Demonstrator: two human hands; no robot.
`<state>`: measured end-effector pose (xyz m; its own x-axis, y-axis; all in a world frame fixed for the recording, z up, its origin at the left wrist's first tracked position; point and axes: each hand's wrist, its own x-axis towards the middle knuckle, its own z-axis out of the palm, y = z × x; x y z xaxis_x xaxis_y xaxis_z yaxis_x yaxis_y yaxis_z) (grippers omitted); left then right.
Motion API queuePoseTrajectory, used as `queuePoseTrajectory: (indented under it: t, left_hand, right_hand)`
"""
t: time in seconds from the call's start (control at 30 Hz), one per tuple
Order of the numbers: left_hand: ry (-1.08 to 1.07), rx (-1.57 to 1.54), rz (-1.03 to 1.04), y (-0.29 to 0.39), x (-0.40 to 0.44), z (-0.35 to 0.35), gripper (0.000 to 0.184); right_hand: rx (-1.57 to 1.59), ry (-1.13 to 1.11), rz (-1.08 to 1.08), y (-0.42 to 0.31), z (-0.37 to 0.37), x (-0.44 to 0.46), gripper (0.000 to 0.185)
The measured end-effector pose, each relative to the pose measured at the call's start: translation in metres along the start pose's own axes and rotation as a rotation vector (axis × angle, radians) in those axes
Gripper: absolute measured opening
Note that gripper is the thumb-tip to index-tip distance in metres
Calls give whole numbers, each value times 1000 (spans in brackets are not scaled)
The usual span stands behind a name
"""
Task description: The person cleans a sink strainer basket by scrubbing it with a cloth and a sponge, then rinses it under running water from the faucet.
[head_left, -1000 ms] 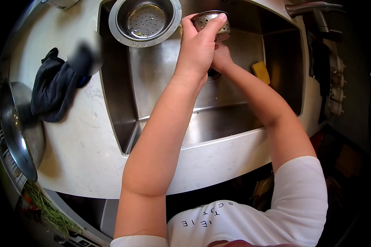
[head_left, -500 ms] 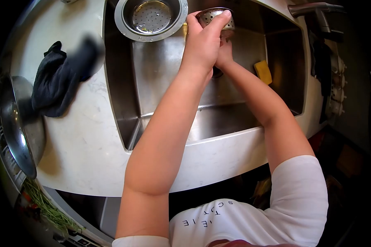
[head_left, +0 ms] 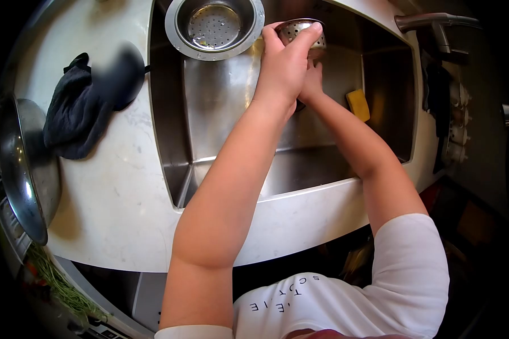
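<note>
Over the steel sink, my left hand grips a small perforated metal strainer cup, with the thumb along its side. My right hand is just below the cup, near its underside; its fingers are partly hidden behind my left hand, and whether they hold anything cannot be made out. To the left, a wide-rimmed metal basin with a perforated bottom sits at the sink's far left, with small bits and drops in it.
A yellow sponge lies on the sink's right side. The faucet is at the far right. Dark cloths lie on the left counter, beside a large metal bowl. Green stalks are at lower left.
The view has shifted, so the basin and cloths appear farther right. My left hand still grips the cup; my right hand's fingers have shifted slightly beneath it.
</note>
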<state>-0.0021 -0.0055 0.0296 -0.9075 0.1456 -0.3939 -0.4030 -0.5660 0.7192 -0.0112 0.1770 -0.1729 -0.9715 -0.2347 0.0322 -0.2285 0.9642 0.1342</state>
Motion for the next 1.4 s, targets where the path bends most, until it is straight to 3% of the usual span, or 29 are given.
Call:
queuePoseTrajectory:
  t: [0.03,0.1,0.17,0.23,0.37,0.43,0.47,0.5,0.57,0.63,0.7,0.73,0.97,1.03,1.1,1.17,1.2,1.27,1.4]
  left_hand:
    - [1,-5,-3,-2,1,0,58]
    - [-8,-31,41,-4,2,1,58]
    - [-8,-39,20,-1,0,1,58]
    - [-5,-43,1,1,1,0,58]
    - [7,-47,1,-2,-2,0,56]
    - [3,-42,5,1,0,1,54]
    - [-6,-49,12,-1,2,0,54]
    - [-14,-57,19,-3,3,-1,53]
    - [-19,-65,47,-5,5,-1,54]
    - [-2,-19,0,-2,3,0,56]
    - [-5,-22,-8,-1,2,0,57]
    - [2,-7,-9,-2,4,-1,57]
    - [7,13,-12,-4,4,0,59]
    - [-4,2,-19,-2,1,2,59]
    - [-13,-13,-24,0,0,3,60]
    - [-7,-11,-25,0,-1,3,59]
    - [-7,-11,-26,-2,1,3,59]
    - [5,24,-16,-6,5,1,58]
    - [4,23,-24,-7,6,1,56]
  right_hand:
    - [-3,-5,-1,-1,-16,-3,77]
    - [51,-372,280,4,-44,-2,88]
    - [50,-366,322,5,-35,2,95]
    - [-20,-207,150,4,-8,8,90]
    - [104,-151,89,10,20,6,87]
    - [6,25,108,-1,1,-6,86]
    - [15,-233,168,-5,-32,-10,90]
    - [12,-242,169,-3,-40,-15,90]
    - [413,-410,477,13,-51,-24,102]
    - [440,-284,441,35,-47,-41,102]
    - [467,-592,514,51,-66,-45,86]
    - [397,-541,418,62,-57,-52,71]
    - [551,-523,390,48,-50,-23,62]
    - [307,-226,96,29,-60,-24,55]
    - [281,-198,22,23,-73,-29,45]
    - [372,-72,-298,28,-76,-32,35]
    - [373,-72,-297,32,-70,-34,35]
    - [225,-292,-718,41,-52,-38,30]
    - [25,-237,-825,24,-58,-32,36]
